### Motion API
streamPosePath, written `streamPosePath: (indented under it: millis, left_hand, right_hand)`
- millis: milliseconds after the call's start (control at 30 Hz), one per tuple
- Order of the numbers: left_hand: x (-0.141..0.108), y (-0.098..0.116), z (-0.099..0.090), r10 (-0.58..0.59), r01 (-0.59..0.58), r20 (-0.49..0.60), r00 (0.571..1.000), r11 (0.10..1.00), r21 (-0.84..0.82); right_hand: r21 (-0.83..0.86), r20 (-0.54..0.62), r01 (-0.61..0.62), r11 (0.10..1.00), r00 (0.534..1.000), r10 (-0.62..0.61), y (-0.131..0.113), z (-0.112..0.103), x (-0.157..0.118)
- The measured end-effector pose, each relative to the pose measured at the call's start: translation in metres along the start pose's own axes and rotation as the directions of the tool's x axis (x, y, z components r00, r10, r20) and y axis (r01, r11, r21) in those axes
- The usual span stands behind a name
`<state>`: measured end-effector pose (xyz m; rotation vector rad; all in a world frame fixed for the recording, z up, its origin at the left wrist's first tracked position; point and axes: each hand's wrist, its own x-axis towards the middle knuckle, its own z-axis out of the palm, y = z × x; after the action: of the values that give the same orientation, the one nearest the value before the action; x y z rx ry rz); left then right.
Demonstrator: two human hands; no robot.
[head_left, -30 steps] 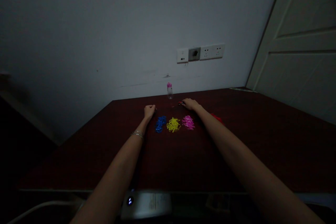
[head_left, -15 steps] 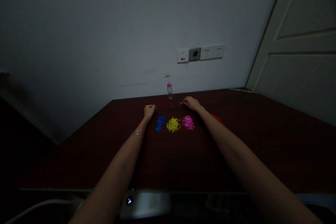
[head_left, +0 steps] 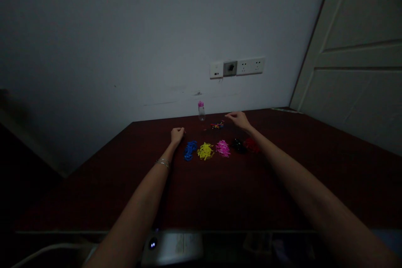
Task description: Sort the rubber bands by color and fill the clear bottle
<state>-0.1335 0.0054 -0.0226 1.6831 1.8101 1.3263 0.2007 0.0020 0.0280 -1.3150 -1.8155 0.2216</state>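
Observation:
My right hand [head_left: 238, 119] hovers at the back of the table, its thumb and fingers pinched together. What they hold, if anything, is too small to make out. Just left of its fingertips lies a small mixed pile of coloured strips [head_left: 217, 125]. My left hand [head_left: 177, 135] rests closed on the table, its fingers curled in, and I cannot tell what is inside. In a row nearer me are piles of small thin strips: blue [head_left: 190, 150], yellow [head_left: 205, 151], pink [head_left: 223, 148], black [head_left: 239, 145] and red [head_left: 252, 145], the red partly behind my right forearm.
A small clear bottle with a pink top [head_left: 201, 111] stands near the wall. The dark red table [head_left: 201, 192] meets a wall with sockets [head_left: 250, 66]. A door [head_left: 354, 83] is at the right. Below the front edge sits a silver device [head_left: 171, 248] with a lit display.
My right hand has shifted right and up, away from the mixed pile, uncovering it and the black pile. My left hand stays in place. The view has tilted slightly.

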Motion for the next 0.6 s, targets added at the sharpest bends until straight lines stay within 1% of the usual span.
streamPosePath:
  millis: [100, 200, 333, 467, 600]
  left_hand:
    - [0.000, 0.001, -0.001, 0.006, -0.006, -0.001, 1.000, 1.000, -0.004]
    - [0.000, 0.001, -0.001, 0.003, -0.003, 0.003, 1.000, 1.000, 0.003]
    - [0.002, -0.002, 0.001, 0.014, -0.014, 0.002, 1.000, 1.000, 0.015]
    - [0.005, -0.006, 0.002, 0.020, -0.020, 0.002, 1.000, 1.000, 0.012]
    - [0.005, -0.006, 0.002, 0.014, -0.014, 0.006, 1.000, 1.000, 0.001]
  right_hand:
    - [0.228, -0.063, -0.043, 0.973, 0.996, 0.059, 0.005, -0.006, -0.006]
    - [0.361, -0.071, -0.084, 0.929, 0.991, 0.117, 0.009, -0.013, -0.016]
    - [0.432, -0.070, -0.154, 0.889, 0.977, 0.203, 0.011, -0.017, -0.033]
    - [0.481, -0.017, -0.255, 0.839, 0.954, 0.299, 0.016, -0.015, -0.049]
    - [0.494, 0.017, -0.294, 0.818, 0.944, 0.328, 0.023, -0.013, -0.058]
